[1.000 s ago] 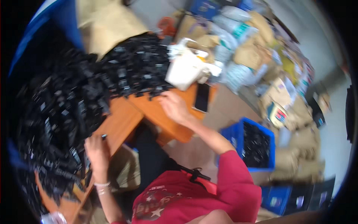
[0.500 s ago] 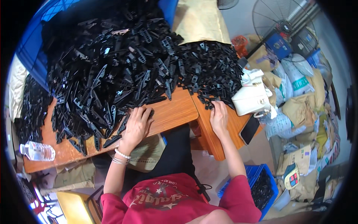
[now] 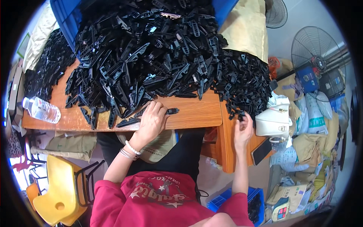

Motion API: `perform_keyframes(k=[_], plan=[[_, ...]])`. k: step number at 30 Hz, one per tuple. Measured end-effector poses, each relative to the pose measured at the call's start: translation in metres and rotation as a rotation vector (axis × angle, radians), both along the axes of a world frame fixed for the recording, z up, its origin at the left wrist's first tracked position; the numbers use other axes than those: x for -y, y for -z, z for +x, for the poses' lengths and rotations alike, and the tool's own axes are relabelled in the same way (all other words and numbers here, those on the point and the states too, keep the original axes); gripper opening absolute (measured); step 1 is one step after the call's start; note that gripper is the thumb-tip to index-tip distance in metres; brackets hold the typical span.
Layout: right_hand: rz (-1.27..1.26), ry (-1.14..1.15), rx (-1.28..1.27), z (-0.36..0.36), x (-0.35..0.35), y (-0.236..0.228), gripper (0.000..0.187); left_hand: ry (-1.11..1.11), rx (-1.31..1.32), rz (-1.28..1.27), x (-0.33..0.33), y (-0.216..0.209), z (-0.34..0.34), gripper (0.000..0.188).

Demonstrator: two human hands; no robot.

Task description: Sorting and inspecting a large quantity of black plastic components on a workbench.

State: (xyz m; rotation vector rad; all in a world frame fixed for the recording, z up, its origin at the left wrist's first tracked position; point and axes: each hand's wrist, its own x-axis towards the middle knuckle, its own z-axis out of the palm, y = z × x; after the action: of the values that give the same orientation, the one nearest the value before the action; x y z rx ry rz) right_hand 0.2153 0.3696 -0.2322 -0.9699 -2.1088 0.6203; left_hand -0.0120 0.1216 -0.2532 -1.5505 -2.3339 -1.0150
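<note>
My left hand (image 3: pixel 153 120) is closed over a long, narrow black plastic piece (image 3: pixel 173 111), whose end sticks out to the right above the wooden table (image 3: pixel 196 119). Beyond it spreads a big heap of long black plastic pieces (image 3: pixel 151 62), and a few lie loose to its left. At the near edge of a heap of small black plastic parts (image 3: pixel 245 77), my right hand (image 3: pixel 243 131) has its thumb and fingers pinched on a small black plastic part (image 3: pixel 240 117). The fingers partly hide both held pieces.
A plastic bottle (image 3: pixel 43 109) lies at the table's left end. To the right are a white handbag (image 3: pixel 270 123) and a phone (image 3: pixel 261 151). A blue crate (image 3: pixel 217 199) stands low at right, a yellow chair (image 3: pixel 60 185) at left. Packed sacks (image 3: pixel 308 145) and a fan (image 3: pixel 315 51) line the right side.
The whole view has shifted, with the scene moving rightward. A black piece now sticks out from under my left hand. My right hand's fingers have drawn into a pinch at the small parts' edge.
</note>
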Motion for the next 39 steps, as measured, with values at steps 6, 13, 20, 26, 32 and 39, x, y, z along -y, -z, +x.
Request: perform_keyframes(k=[6,13,20,26,32,39], plan=[[-0.392,-0.472,-0.217,-0.066,0.042,0.022,0.025,-0.001,-0.027,-0.057,-0.013,-0.007,0.01,0.031],[-0.018,-0.434,-0.003,-0.063,0.038,0.032,0.024,0.056,0.024,-0.245,-0.002,-0.016,0.005,0.028],[0.087,-0.385,0.038,-0.065,0.041,0.032,0.025,0.168,0.013,-0.07,-0.011,-0.012,-0.007,0.031],[-0.306,-0.612,0.001,-0.069,0.064,0.011,0.024,0.14,0.2,0.013,-0.024,0.0,0.001,0.021],[-0.293,-0.616,0.008,-0.068,0.061,0.018,0.027,0.155,0.216,0.065,-0.026,0.004,0.001,0.017],[-0.281,-0.622,0.046,-0.073,0.053,0.015,0.027,0.172,0.243,0.079,-0.024,0.004,-0.002,0.017]])
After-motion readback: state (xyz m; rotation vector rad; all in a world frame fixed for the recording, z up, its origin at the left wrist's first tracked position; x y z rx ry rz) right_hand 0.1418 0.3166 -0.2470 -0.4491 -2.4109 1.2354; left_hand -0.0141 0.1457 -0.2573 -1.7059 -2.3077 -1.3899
